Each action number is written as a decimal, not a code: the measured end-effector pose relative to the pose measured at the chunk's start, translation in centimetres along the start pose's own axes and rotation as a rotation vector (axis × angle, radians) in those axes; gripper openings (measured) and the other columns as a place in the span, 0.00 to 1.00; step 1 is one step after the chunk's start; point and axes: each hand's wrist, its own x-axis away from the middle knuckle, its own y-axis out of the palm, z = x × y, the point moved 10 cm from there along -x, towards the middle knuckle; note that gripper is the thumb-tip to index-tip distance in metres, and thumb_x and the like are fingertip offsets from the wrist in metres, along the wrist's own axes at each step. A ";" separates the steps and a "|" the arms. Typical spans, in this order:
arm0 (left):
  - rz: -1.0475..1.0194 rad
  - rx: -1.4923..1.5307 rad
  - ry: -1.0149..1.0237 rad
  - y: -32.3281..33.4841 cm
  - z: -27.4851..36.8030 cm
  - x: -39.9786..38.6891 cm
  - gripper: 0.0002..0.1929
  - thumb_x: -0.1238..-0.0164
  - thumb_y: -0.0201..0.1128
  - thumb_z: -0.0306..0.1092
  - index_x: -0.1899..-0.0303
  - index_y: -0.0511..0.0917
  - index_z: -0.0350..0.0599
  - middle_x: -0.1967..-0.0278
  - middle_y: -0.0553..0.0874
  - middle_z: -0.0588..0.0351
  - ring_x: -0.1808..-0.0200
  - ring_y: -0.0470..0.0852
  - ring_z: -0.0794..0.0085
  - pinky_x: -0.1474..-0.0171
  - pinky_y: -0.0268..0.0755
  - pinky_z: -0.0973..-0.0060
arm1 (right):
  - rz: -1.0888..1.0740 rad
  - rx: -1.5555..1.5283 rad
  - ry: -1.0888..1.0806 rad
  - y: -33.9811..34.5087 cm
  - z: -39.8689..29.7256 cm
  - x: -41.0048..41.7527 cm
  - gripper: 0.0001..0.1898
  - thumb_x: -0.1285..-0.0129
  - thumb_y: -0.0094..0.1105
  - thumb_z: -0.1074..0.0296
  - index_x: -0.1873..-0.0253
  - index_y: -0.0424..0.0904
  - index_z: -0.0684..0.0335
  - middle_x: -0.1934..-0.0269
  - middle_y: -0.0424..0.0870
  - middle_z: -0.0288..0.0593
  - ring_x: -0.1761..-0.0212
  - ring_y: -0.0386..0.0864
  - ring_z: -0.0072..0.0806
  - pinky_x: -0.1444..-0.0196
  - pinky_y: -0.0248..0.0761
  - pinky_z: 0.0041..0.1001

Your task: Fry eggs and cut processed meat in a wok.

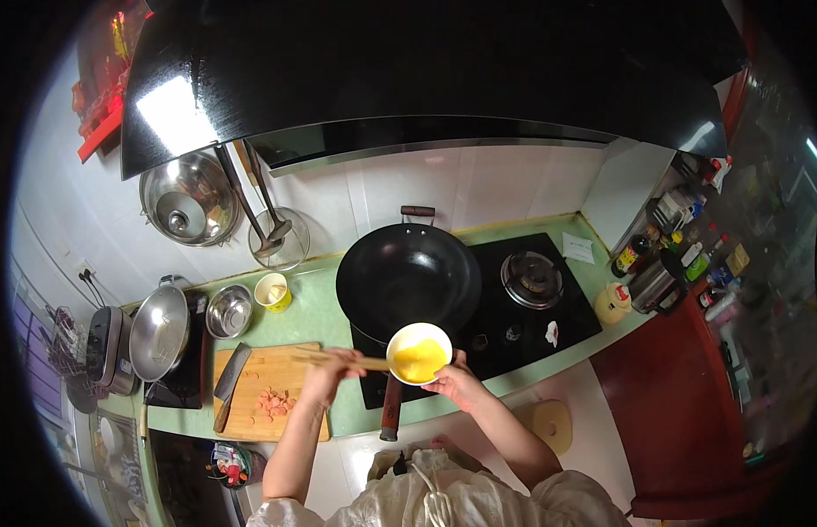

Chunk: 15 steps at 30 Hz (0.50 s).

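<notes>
My left hand [327,377] grips a pair of wooden chopsticks [372,362], their tips inside a white bowl [441,331]. Yellow beaten egg [420,361] lies in that bowl, which my right hand [456,381] holds by its lower right rim. The bowl is in front of a large black wok [402,277] and covers part of its near edge. No food shows in the wok. Its dark wooden handle [391,405] points towards me. Left of my left hand, a wooden cutting board [299,356] bears pink sausage slices [274,402] and a cleaver [234,379].
On the left stand a steel bowl [229,311], a yellow paper cup [274,294] and a steel pan [159,332]. A second burner [532,280] is right of the wok. Bottles [630,255] line the right side. A black range hood [415,66] overhangs the stove.
</notes>
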 end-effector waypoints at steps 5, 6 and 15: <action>-0.025 0.030 0.093 -1.2 -0.3 -0.6 0.08 0.39 0.50 0.23 0.62 0.73 0.27 0.60 0.79 0.41 0.69 0.82 0.62 0.65 0.79 0.75 | -0.030 -0.008 0.026 0.0 0.6 0.1 0.28 0.48 0.49 0.76 0.44 0.46 0.56 0.47 0.62 0.50 0.52 0.75 0.37 0.54 0.75 0.34; -0.024 0.031 0.091 -0.8 -0.1 -0.5 0.08 0.39 0.50 0.23 0.62 0.73 0.27 0.60 0.79 0.41 0.69 0.82 0.62 0.65 0.79 0.75 | -0.030 -0.007 0.027 0.0 0.5 0.2 0.28 0.48 0.49 0.76 0.44 0.46 0.56 0.47 0.62 0.50 0.52 0.75 0.37 0.54 0.75 0.34; -0.003 0.100 0.071 -0.2 0.1 0.1 0.08 0.40 0.53 0.25 0.62 0.74 0.29 0.65 0.80 0.46 0.68 0.80 0.66 0.57 0.75 0.71 | -0.042 -0.003 -0.003 0.1 0.2 0.4 0.28 0.47 0.49 0.76 0.44 0.45 0.56 0.47 0.62 0.50 0.50 0.74 0.36 0.54 0.75 0.34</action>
